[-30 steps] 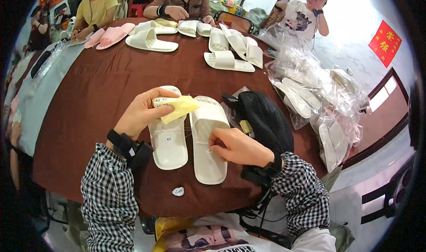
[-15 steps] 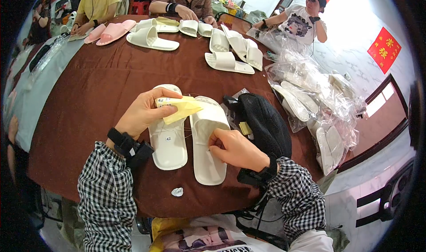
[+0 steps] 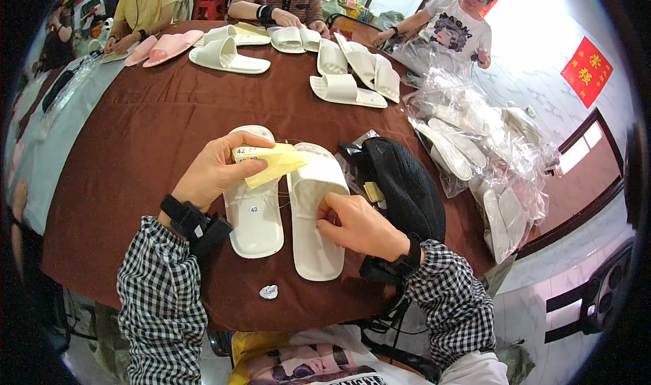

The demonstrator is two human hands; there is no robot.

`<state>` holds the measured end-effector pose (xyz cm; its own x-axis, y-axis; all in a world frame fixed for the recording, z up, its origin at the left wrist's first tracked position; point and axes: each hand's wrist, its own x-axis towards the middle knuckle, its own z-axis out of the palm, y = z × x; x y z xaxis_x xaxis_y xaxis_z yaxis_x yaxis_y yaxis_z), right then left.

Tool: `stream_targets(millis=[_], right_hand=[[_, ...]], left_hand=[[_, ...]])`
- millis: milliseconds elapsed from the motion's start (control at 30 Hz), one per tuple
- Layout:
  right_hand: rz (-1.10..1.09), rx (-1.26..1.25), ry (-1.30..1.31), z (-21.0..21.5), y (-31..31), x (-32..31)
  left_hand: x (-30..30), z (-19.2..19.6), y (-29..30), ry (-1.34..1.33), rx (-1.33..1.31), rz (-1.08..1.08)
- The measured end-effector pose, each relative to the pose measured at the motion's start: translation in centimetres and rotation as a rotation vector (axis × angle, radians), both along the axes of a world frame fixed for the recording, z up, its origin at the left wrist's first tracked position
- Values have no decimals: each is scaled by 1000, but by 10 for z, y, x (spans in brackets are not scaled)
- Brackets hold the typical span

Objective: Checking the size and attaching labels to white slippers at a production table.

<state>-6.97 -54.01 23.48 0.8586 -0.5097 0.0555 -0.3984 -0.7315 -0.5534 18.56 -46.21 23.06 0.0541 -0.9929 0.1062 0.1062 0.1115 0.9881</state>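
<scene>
Brown-covered worktop (image 3: 149,134) under fingers of left hand (image 3: 215,168) and right hand (image 3: 359,225). Black mesh bag (image 3: 410,191) right of right fingers. White slide slipper (image 3: 317,259) under right fingers, curled, can't tell if gripping anything. Matching slipper (image 3: 256,239) under left fingers, pinching yellow sticker sheet (image 3: 278,164). Round size sticker (image 3: 254,210) on it, nearer than left fingers.

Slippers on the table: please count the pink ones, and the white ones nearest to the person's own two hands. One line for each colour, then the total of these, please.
Pink slippers: 2
White slippers nearest to the left hand and the right hand: 2
Total: 4
</scene>
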Motion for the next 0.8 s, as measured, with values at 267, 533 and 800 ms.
stream_targets(millis=[267, 533, 800], right_hand=[[0, 10, 6, -1, 0, -1], [22, 86, -33, 10, 6, -5], [163, -305, 55, 8, 29, -29]], left_hand=[[-2, 2, 1, -12, 4, 3], [0, 0, 0, -42, 4, 20], [0, 1, 0, -40, 5, 16]])
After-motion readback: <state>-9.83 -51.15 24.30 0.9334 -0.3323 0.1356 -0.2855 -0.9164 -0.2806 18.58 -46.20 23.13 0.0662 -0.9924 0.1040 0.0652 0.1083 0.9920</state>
